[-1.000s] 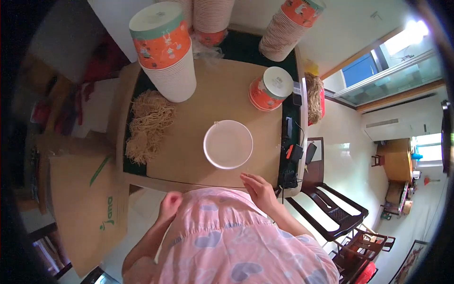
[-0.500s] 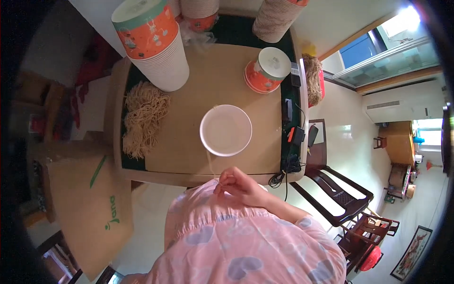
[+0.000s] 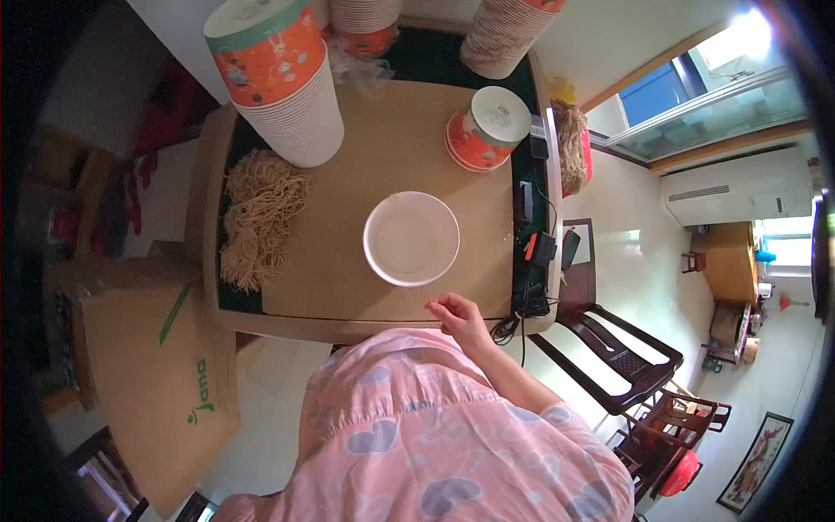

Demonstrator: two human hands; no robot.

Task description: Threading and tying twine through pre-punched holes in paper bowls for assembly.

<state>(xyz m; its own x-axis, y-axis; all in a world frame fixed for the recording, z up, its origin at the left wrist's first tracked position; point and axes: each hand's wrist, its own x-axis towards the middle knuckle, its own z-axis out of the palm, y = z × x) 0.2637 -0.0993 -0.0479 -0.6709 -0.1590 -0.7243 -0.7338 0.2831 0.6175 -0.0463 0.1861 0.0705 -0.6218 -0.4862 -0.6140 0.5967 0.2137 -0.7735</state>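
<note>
A white empty bowl [image 3: 410, 238] is seen on the brown tabletop [image 3: 383, 139], near its front edge. The right hand [image 3: 458, 317] is held just below the bowl at the table edge, apart from it, fingers curled loosely together and holding nothing. The left hand is hidden. A pile of dry noodles [image 3: 258, 216] lies to the left, a stack of orange-and-white cups [image 3: 278, 83] behind it

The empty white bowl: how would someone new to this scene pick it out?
On the brown table, look just beyond the right hand, near the front edge. The white bowl stands alone, mouth up and empty; the other tubs are orange, stacked or lidded.
</note>
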